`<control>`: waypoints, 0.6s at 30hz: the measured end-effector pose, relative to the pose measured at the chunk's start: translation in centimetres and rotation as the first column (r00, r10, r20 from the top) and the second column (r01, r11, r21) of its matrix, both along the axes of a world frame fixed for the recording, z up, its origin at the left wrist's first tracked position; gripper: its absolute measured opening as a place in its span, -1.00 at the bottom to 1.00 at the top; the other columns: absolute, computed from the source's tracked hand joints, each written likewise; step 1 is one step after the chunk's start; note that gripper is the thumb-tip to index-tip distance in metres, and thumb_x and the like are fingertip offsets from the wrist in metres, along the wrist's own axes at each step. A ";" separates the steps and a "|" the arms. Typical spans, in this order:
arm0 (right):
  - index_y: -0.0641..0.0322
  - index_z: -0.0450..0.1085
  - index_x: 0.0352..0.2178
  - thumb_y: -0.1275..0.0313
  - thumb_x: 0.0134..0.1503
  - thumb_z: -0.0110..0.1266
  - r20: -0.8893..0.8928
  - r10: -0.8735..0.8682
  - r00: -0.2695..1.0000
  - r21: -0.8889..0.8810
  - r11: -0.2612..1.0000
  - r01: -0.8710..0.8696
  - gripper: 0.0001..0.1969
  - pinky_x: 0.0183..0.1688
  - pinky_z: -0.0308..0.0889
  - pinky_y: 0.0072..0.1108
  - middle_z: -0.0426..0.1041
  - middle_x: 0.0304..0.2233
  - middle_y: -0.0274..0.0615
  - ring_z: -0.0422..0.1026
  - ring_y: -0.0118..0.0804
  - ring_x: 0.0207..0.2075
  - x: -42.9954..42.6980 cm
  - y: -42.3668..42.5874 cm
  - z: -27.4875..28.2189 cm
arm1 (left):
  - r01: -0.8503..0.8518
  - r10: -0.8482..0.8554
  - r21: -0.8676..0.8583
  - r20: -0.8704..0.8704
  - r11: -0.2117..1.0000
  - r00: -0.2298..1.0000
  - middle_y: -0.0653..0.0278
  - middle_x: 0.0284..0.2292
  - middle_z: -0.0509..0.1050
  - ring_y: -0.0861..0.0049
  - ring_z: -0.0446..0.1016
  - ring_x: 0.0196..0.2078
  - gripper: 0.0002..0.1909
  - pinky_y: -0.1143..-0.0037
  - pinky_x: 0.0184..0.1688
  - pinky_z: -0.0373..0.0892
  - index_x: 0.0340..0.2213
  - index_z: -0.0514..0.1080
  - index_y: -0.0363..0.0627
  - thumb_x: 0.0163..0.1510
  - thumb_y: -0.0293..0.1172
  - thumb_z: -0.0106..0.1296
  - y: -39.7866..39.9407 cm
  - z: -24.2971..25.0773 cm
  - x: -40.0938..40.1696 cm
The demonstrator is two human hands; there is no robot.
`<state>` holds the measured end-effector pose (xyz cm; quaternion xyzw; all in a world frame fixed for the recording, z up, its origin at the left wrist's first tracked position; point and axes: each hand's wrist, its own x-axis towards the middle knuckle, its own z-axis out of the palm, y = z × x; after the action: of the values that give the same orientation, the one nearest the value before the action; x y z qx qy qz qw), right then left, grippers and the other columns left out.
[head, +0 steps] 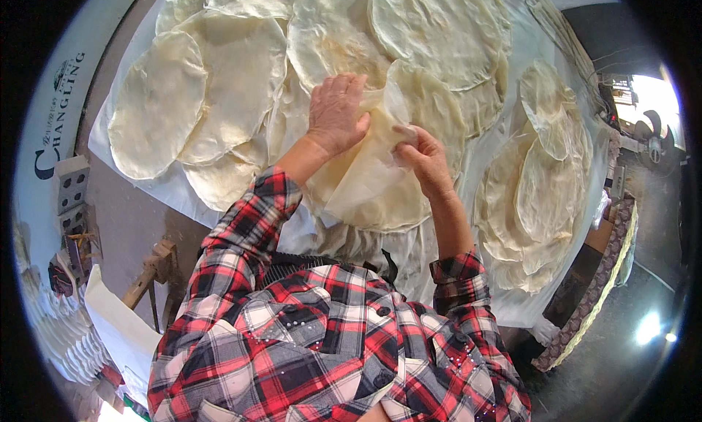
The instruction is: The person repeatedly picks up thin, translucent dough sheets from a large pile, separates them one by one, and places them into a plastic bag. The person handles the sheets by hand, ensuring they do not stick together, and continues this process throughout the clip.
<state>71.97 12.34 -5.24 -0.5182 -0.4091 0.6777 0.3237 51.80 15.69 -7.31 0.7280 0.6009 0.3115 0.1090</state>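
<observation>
A pile of thin, cream-coloured, translucent sheets with rounded edges lies spread before me. My right hand (425, 160) pinches the edge of a thin sheet (368, 172) between thumb and fingers. That sheet is partly raised and folds into a diagonal crease running down to the left. My left hand (335, 114) rests palm down on the sheets just left of the fold, fingers stretched out and thumb spread. Under both hands is a rounded sheet (389, 214) with a rough lower rim. How many layers lie beneath cannot be told.
More oval sheets overlap at the left (156, 104), and a separate stack (548, 192) lies to the right. White plastic film (466, 203) covers the work surface. A wooden stand (148, 274) is at lower left, a black fan (654, 140) at far right.
</observation>
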 end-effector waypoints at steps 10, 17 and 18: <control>0.40 0.34 -0.26 0.67 -0.14 -0.08 0.166 -0.038 0.985 0.157 0.988 0.012 -0.69 -0.35 0.31 -0.63 0.43 -0.40 -0.24 0.40 -0.46 -0.41 -0.9 5.4 -1.4 | 0.185 -0.162 -0.087 0.222 0.979 0.961 0.23 -0.43 0.47 0.23 0.46 -0.38 -0.88 0.36 -0.40 0.38 -0.42 0.45 -0.07 0.04 -0.33 -0.03 2.6 -0.5 3.6; 0.34 0.39 -0.43 0.67 -0.17 -0.18 -0.033 -0.216 0.976 -0.059 0.975 0.214 -0.76 -0.60 0.13 -0.67 0.35 -0.56 -0.33 0.27 -0.54 -0.59 0.3 4.8 -1.2 | 0.340 -0.344 0.056 0.191 0.939 0.919 0.28 -0.50 0.46 0.33 0.46 -0.49 -0.83 0.46 -0.50 0.38 -0.41 0.49 -0.02 0.03 -0.22 0.06 2.7 0.4 3.0; 0.33 0.40 -0.44 0.65 -0.17 -0.19 -0.060 -0.210 0.976 -0.053 0.977 0.207 -0.76 -0.60 0.11 -0.68 0.35 -0.57 -0.35 0.25 -0.56 -0.60 0.8 4.4 -1.1 | 0.373 -0.376 0.051 0.177 0.926 0.909 0.28 -0.51 0.46 0.33 0.46 -0.50 -0.84 0.46 -0.50 0.38 -0.41 0.50 -0.02 0.02 -0.24 0.07 2.8 0.8 2.9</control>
<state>72.76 16.79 -6.33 -0.5434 -0.3259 0.6659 0.3939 54.71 18.44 -6.49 0.7987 0.4348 0.3555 0.2157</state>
